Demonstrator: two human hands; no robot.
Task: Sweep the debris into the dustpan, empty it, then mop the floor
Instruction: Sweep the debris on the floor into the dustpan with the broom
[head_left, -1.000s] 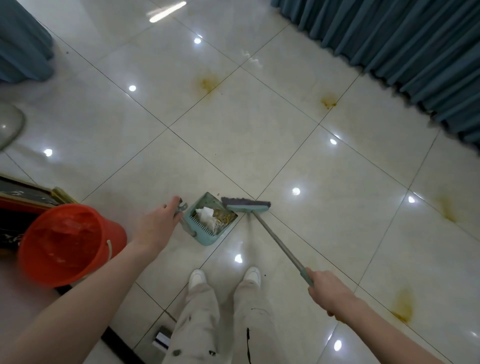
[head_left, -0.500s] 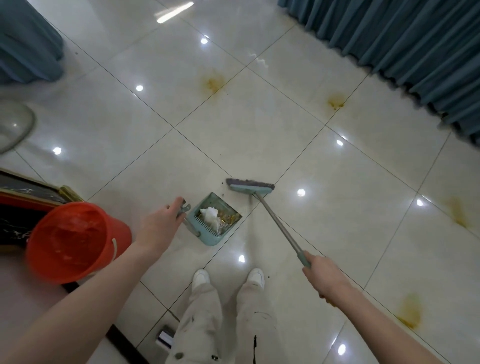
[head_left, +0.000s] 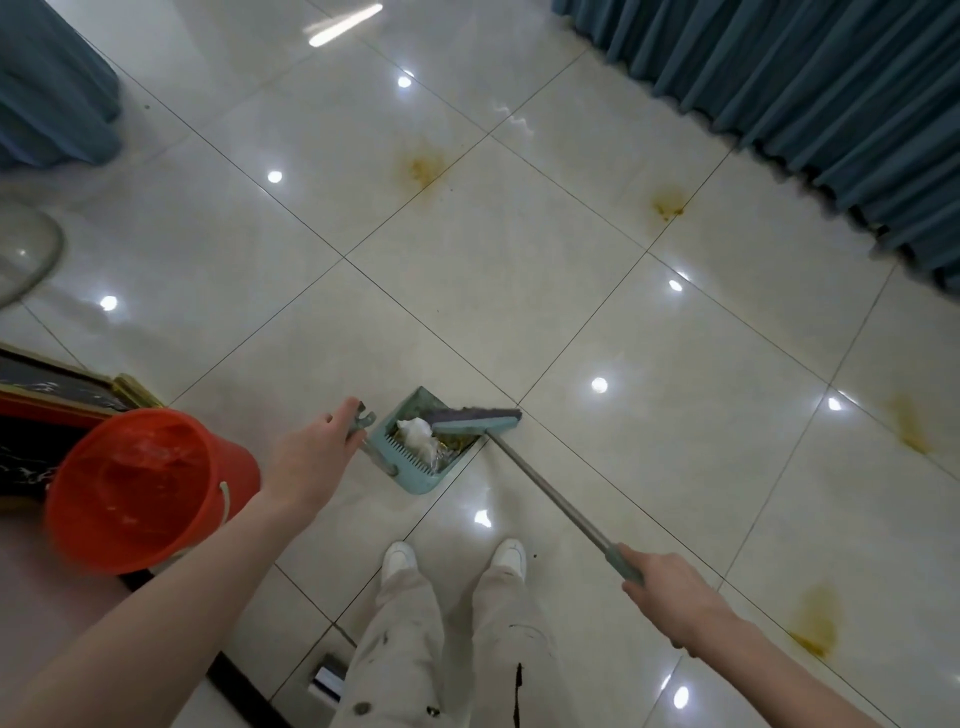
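A teal dustpan (head_left: 410, 480) stands on the tiled floor just ahead of my feet, holding crumpled white paper (head_left: 418, 434) and brownish debris. My left hand (head_left: 311, 460) is closed on the top of the dustpan's upright handle. My right hand (head_left: 670, 597) grips the teal end of a long broom (head_left: 545, 493). The broom's teal head with dark bristles (head_left: 478, 420) lies across the dustpan's open mouth.
A red bucket (head_left: 140, 488) stands at my left beside a dark, gold-edged piece of furniture (head_left: 57, 395). Blue curtains (head_left: 810, 88) hang along the far right. Several yellow-brown stains (head_left: 423, 166) mark the glossy floor. My white shoes (head_left: 400, 558) are below the dustpan.
The broom head swung out to the far right of the dustpan, then came back and now rests over its mouth. My left hand kept its hold on the handle.
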